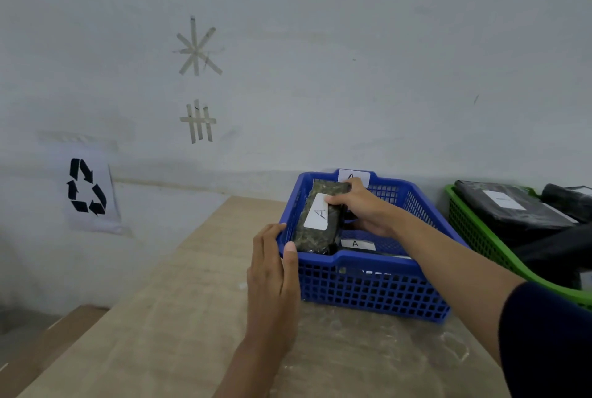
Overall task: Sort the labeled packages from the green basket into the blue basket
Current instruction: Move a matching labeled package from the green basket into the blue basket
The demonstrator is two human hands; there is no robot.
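The blue basket (378, 288) sits on the table, with a white "A" tag on its far rim. My right hand (358, 205) reaches into it and grips a dark package (315, 237) bearing a white "A" label, held tilted against the basket's left wall. Another package with an "A" label (355, 244) lies flat on the basket's bottom. My left hand (272, 272) holds the basket's near left corner, thumb on the rim. The green basket (474, 237) stands to the right, holding several black packages (509, 208), one with a white label.
The wooden table (192, 317) stretches to the left and front of the baskets. A wall stands close behind, with a recycling-sign sheet (88, 187) and tape marks on it. A lower brown surface (48, 343) shows at the bottom left.
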